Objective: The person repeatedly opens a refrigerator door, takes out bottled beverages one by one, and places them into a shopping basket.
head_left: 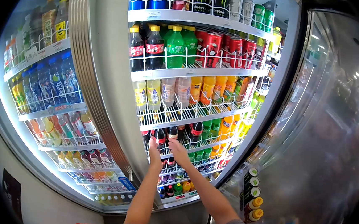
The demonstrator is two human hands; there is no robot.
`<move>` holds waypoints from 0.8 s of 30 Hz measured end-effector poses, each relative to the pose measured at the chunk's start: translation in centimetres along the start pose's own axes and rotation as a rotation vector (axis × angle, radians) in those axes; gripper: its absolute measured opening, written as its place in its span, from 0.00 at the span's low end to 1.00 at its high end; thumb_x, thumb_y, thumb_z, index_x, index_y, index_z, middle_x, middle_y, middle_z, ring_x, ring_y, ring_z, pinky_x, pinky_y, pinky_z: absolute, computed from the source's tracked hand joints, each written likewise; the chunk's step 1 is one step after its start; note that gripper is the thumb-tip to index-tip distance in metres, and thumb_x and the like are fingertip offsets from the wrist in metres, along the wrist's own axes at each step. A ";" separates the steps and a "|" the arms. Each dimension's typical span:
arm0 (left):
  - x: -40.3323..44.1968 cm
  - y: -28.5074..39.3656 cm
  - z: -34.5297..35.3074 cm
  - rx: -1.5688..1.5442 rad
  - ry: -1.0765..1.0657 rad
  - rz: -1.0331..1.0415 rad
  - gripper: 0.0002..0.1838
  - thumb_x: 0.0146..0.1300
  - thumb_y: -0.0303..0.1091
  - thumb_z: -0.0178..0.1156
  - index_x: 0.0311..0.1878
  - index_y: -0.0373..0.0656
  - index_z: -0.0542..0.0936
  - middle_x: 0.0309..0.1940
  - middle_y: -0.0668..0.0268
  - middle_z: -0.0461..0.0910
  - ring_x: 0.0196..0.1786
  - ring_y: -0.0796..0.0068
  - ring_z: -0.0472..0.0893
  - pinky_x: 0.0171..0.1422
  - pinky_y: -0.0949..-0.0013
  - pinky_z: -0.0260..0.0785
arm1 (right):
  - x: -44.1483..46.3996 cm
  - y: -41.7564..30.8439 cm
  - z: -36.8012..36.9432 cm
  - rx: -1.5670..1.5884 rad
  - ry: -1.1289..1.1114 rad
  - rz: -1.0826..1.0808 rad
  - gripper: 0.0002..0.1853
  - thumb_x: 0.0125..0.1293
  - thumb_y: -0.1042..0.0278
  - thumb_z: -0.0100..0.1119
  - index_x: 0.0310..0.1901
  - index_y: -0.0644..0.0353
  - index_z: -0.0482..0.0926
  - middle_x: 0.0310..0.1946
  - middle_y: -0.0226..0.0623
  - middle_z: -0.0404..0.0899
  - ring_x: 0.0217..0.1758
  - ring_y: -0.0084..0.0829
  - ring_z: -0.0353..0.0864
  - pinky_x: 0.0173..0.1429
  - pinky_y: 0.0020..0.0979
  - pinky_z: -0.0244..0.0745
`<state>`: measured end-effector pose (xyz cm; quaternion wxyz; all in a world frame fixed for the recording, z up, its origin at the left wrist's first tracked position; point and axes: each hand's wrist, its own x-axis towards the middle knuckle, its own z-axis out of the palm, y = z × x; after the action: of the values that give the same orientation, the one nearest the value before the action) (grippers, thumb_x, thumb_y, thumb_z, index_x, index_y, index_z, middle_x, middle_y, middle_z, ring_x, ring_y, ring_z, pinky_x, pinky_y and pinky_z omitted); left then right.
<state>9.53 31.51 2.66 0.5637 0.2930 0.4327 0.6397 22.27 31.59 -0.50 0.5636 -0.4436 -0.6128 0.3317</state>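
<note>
Both my hands reach into the open drinks fridge, at a lower shelf of dark soda bottles. My left hand (154, 147) is closed at the side of a dark cola bottle (159, 135) with a red label. Just to the right, my right hand (178, 150) has its fingers on a second dark bottle (172, 131) with a paler label. Both bottles stand close together at the shelf front. My hands partly cover their lower parts. Another red-labelled cola bottle (195, 131) stands to the right of my right hand.
White wire shelves above hold orange drink bottles (207, 90), green soda bottles (175, 48) and red cans (212, 49). A glass door (313, 122) stands open at right. Several cans and yellow-capped bottles (255, 214) show low at right. Another stocked fridge (31, 114) is at left.
</note>
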 end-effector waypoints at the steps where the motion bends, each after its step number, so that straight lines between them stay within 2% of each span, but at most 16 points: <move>1: 0.7 0.6 0.5 -0.029 -0.036 0.047 0.34 0.73 0.56 0.40 0.76 0.49 0.59 0.73 0.62 0.63 0.73 0.67 0.63 0.75 0.58 0.46 | 1.0 0.0 0.6 -0.038 0.012 0.028 0.21 0.73 0.63 0.49 0.62 0.64 0.72 0.49 0.39 0.81 0.47 0.27 0.80 0.54 0.28 0.73; 3: 2.9 -0.3 0.4 -0.060 -0.065 0.094 0.33 0.74 0.57 0.39 0.75 0.48 0.60 0.73 0.63 0.63 0.73 0.67 0.63 0.76 0.58 0.45 | 2.7 -0.3 1.3 -0.076 0.017 0.059 0.22 0.73 0.62 0.49 0.65 0.63 0.70 0.48 0.42 0.81 0.47 0.30 0.81 0.56 0.31 0.73; 5: 7.8 -3.8 -1.0 -0.144 -0.102 0.087 0.34 0.76 0.58 0.32 0.75 0.47 0.61 0.75 0.63 0.61 0.75 0.66 0.60 0.79 0.60 0.40 | 3.8 -0.8 1.9 -0.094 -0.007 0.113 0.26 0.74 0.57 0.48 0.69 0.56 0.65 0.47 0.49 0.81 0.50 0.39 0.82 0.59 0.36 0.71; 6: 6.9 -3.1 -0.6 -0.139 -0.097 0.086 0.34 0.76 0.58 0.32 0.75 0.47 0.61 0.75 0.63 0.61 0.75 0.66 0.60 0.79 0.60 0.40 | 4.2 -0.6 2.4 -0.089 -0.010 0.117 0.26 0.74 0.57 0.48 0.69 0.56 0.65 0.47 0.49 0.81 0.50 0.39 0.82 0.59 0.36 0.71; 8: 4.2 -0.6 0.7 -0.024 -0.034 0.050 0.36 0.77 0.59 0.27 0.76 0.46 0.59 0.76 0.62 0.57 0.77 0.66 0.55 0.80 0.60 0.37 | 5.1 0.3 3.3 -0.146 -0.022 0.215 0.28 0.73 0.52 0.46 0.71 0.50 0.62 0.49 0.61 0.80 0.53 0.57 0.80 0.58 0.46 0.71; 9: 4.5 -1.0 0.3 -0.016 -0.068 0.037 0.37 0.77 0.60 0.23 0.77 0.46 0.57 0.77 0.62 0.55 0.79 0.66 0.52 0.81 0.61 0.35 | 5.2 0.6 3.6 -0.154 0.001 0.164 0.27 0.74 0.48 0.42 0.71 0.49 0.62 0.51 0.63 0.78 0.56 0.62 0.76 0.60 0.50 0.70; 12: 5.4 -2.1 -0.6 -0.019 -0.075 0.082 0.37 0.76 0.62 0.23 0.78 0.49 0.56 0.77 0.62 0.55 0.78 0.65 0.52 0.80 0.63 0.37 | 5.7 1.7 3.6 -0.174 0.021 0.182 0.28 0.75 0.46 0.39 0.70 0.51 0.63 0.53 0.63 0.77 0.58 0.62 0.75 0.62 0.48 0.69; 13: 6.0 -2.8 -1.1 0.003 -0.059 0.085 0.40 0.73 0.67 0.23 0.78 0.52 0.54 0.78 0.59 0.53 0.79 0.63 0.51 0.80 0.60 0.37 | 5.8 2.6 3.7 -0.168 0.036 0.117 0.28 0.76 0.45 0.36 0.69 0.51 0.65 0.55 0.59 0.77 0.59 0.61 0.74 0.63 0.48 0.68; 16: 7.3 -3.8 -1.4 -0.063 -0.020 0.103 0.43 0.71 0.71 0.23 0.79 0.53 0.52 0.78 0.57 0.52 0.79 0.61 0.50 0.79 0.57 0.38 | 6.0 4.1 3.6 -0.139 0.017 0.085 0.27 0.77 0.47 0.35 0.68 0.51 0.66 0.56 0.56 0.77 0.60 0.60 0.74 0.64 0.46 0.68; 17: 7.5 -4.0 -1.4 -0.035 -0.042 0.122 0.44 0.69 0.72 0.22 0.79 0.53 0.50 0.78 0.55 0.50 0.80 0.59 0.50 0.79 0.53 0.36 | 5.9 4.5 3.6 -0.107 0.036 0.064 0.26 0.77 0.48 0.36 0.68 0.51 0.68 0.56 0.55 0.77 0.61 0.59 0.74 0.64 0.45 0.68; 18: 7.5 -4.0 -1.4 0.008 -0.019 0.095 0.44 0.70 0.71 0.21 0.79 0.53 0.52 0.78 0.57 0.54 0.78 0.61 0.53 0.78 0.53 0.38 | 5.7 3.0 3.1 -0.081 -0.043 0.189 0.27 0.79 0.49 0.35 0.69 0.57 0.67 0.61 0.51 0.74 0.69 0.48 0.70 0.71 0.37 0.60; 20: 7.8 -4.0 -1.7 0.044 -0.075 0.004 0.43 0.71 0.70 0.20 0.79 0.51 0.53 0.76 0.62 0.58 0.77 0.65 0.56 0.77 0.55 0.41 | 5.4 2.9 2.8 -0.100 -0.074 0.202 0.26 0.79 0.50 0.38 0.70 0.57 0.66 0.61 0.50 0.75 0.59 0.41 0.77 0.64 0.35 0.68; 21: 7.8 -4.2 -1.7 0.046 -0.094 0.042 0.42 0.72 0.68 0.19 0.79 0.51 0.54 0.74 0.67 0.62 0.76 0.68 0.58 0.76 0.56 0.43 | 5.4 3.3 2.8 -0.096 -0.073 0.199 0.26 0.79 0.50 0.38 0.70 0.57 0.66 0.61 0.50 0.75 0.59 0.41 0.77 0.64 0.35 0.68; 23: 8.1 -4.3 -2.0 0.057 -0.138 0.063 0.42 0.72 0.68 0.19 0.79 0.52 0.54 0.74 0.67 0.62 0.76 0.67 0.58 0.76 0.55 0.42 | 5.1 4.1 2.9 -0.029 -0.094 0.282 0.25 0.78 0.54 0.41 0.70 0.57 0.65 0.54 0.45 0.78 0.45 0.28 0.77 0.51 0.30 0.73; 24: 7.8 -4.5 -2.3 0.065 -0.181 0.078 0.41 0.72 0.68 0.18 0.79 0.52 0.53 0.74 0.67 0.61 0.76 0.67 0.59 0.76 0.54 0.42 | 5.5 5.8 3.2 -0.027 -0.096 0.287 0.25 0.78 0.54 0.41 0.70 0.57 0.65 0.54 0.45 0.78 0.45 0.28 0.77 0.51 0.30 0.73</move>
<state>8.11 38.55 -3.22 0.5653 0.3843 0.3890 0.6176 20.25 39.19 -4.09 0.4745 -0.5178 -0.5736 0.4216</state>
